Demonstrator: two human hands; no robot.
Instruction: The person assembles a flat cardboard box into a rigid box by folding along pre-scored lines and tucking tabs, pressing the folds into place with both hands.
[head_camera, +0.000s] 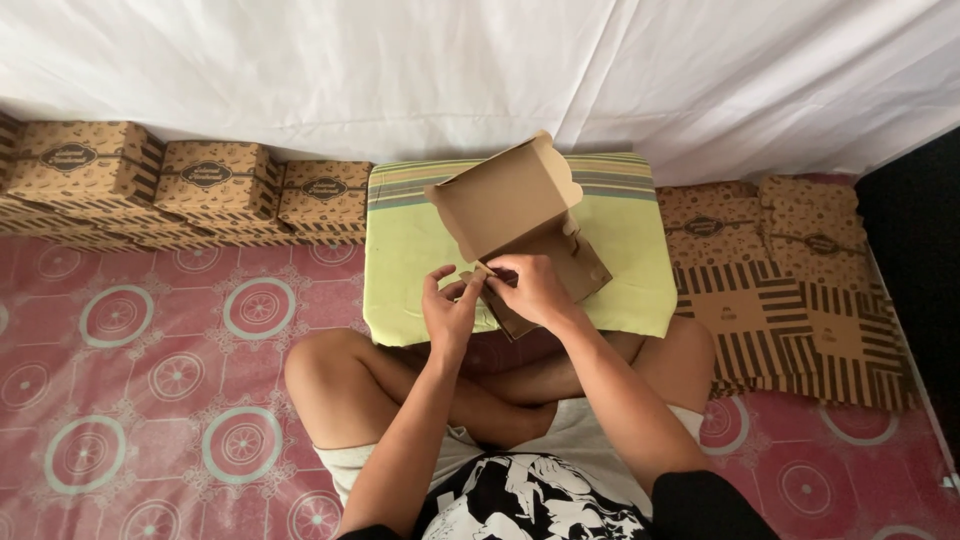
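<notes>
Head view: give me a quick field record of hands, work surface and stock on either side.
left hand: pinching the near corner flap of the half-folded brown cardboard box
right hand: gripping the same corner from the other side
box lid: standing open, tilted away
surface: green striped cushion
camera left: assembled printed brown boxes in a row
camera right: flat unfolded printed box blanks stacked
floor: pink patterned mat

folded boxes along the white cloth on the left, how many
3, side by side left of the green cushion: far-left box, middle box, right box. More may be hidden off-frame.
</notes>
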